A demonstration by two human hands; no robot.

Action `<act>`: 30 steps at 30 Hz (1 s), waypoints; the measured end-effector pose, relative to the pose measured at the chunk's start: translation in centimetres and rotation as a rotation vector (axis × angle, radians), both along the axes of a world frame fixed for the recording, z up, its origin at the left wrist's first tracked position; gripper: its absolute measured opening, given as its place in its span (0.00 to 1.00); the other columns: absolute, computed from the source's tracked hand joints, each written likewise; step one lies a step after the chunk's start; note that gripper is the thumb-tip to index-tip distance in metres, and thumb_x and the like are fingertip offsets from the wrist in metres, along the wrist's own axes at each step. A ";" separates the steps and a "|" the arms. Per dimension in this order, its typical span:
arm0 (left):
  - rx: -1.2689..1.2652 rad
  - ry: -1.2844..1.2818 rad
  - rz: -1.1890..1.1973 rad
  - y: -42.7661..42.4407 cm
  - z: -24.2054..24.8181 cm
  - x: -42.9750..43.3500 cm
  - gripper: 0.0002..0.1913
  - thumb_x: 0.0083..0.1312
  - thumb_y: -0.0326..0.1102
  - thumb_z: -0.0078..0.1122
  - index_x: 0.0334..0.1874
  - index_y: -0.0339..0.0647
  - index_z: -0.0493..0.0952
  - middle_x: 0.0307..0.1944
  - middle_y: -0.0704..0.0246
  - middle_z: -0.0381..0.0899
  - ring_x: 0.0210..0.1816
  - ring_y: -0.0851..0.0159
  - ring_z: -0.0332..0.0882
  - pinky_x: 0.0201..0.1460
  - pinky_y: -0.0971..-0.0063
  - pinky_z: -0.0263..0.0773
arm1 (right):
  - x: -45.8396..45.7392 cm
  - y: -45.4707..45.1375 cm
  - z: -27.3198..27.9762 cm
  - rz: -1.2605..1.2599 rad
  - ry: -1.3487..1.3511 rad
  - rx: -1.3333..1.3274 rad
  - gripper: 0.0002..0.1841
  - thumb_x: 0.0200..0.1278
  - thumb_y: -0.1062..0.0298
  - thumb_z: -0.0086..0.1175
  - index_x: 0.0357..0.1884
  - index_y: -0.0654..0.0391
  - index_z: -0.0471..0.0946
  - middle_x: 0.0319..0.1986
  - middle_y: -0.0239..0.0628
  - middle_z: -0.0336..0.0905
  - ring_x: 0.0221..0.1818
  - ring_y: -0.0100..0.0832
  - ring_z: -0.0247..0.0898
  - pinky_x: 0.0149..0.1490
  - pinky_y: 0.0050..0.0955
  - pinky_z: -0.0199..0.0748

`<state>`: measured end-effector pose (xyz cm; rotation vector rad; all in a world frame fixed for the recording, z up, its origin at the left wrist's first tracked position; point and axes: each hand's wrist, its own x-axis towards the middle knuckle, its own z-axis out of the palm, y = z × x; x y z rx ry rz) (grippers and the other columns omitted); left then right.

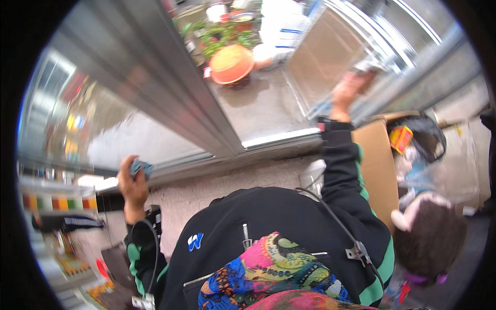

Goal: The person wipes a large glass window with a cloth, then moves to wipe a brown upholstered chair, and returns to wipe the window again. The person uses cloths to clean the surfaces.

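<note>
My left hand (133, 186) is closed around a crumpled blue-grey cloth (141, 169), low beside a glass pane (116, 131) on the left. Raised at the upper right, my right hand (352, 87) is blurred. It holds a whitish crumpled cloth or paper (370, 64) against or close to another glass pane (329, 46); whether it touches cannot be told. Between the hands stands a metal frame post (170, 77), above a metal sill (279, 145).
A cardboard box (374, 155) with a black bag (420, 131) stands at the right, near another person's dark-haired head (430, 236). Beyond the frame are an orange basin (231, 64) and potted plants (217, 37). A white container (313, 174) sits below the sill. Cables run along both my arms.
</note>
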<state>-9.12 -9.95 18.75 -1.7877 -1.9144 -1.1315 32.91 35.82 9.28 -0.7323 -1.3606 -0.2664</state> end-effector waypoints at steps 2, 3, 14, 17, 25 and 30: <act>0.013 -0.226 0.087 -1.6 -4.0 0.6 0.12 0.71 0.25 0.58 0.55 0.35 0.76 0.35 0.64 0.80 0.35 0.69 0.77 0.41 0.75 0.75 | 3.0 2.0 0.4 0.315 0.330 -0.126 0.35 0.81 0.57 0.43 0.78 0.66 0.46 0.78 0.53 0.46 0.79 0.44 0.44 0.81 0.42 0.39; 0.028 -0.307 0.197 -2.4 -5.9 1.0 0.12 0.72 0.29 0.61 0.55 0.36 0.75 0.35 0.66 0.80 0.35 0.71 0.76 0.41 0.75 0.75 | 4.0 2.3 0.3 0.233 0.319 -0.141 0.36 0.80 0.55 0.44 0.77 0.68 0.47 0.77 0.54 0.48 0.77 0.43 0.48 0.80 0.41 0.41; 0.097 -0.401 0.278 0.1 -6.1 0.1 0.12 0.70 0.41 0.70 0.36 0.40 0.80 0.23 0.80 0.72 0.28 0.81 0.70 0.29 0.83 0.67 | -1.8 -3.0 -2.1 0.363 0.590 -0.457 0.28 0.77 0.65 0.44 0.74 0.63 0.55 0.69 0.48 0.58 0.68 0.40 0.60 0.73 0.40 0.54; 0.235 -0.375 0.189 1.5 -3.6 -2.1 0.09 0.70 0.40 0.69 0.44 0.42 0.82 0.28 0.78 0.76 0.30 0.80 0.71 0.30 0.82 0.68 | -5.8 -6.8 -0.6 0.410 0.446 -0.487 0.37 0.79 0.61 0.43 0.80 0.67 0.43 0.78 0.55 0.42 0.77 0.43 0.49 0.79 0.39 0.45; 0.376 -0.550 0.255 -0.6 -6.2 -5.8 0.08 0.73 0.33 0.62 0.48 0.36 0.80 0.38 0.67 0.82 0.39 0.70 0.77 0.47 0.73 0.75 | -14.5 -14.6 3.3 0.220 -0.274 -0.175 0.37 0.77 0.57 0.49 0.80 0.62 0.50 0.80 0.61 0.35 0.81 0.61 0.29 0.79 0.57 0.28; 0.230 -0.502 0.287 -1.7 -9.3 -4.7 0.11 0.69 0.36 0.67 0.48 0.39 0.80 0.34 0.58 0.83 0.33 0.59 0.82 0.40 0.70 0.76 | -17.6 -15.3 11.4 0.157 -0.510 -0.012 0.32 0.76 0.54 0.50 0.76 0.56 0.63 0.79 0.52 0.47 0.81 0.59 0.36 0.79 0.55 0.34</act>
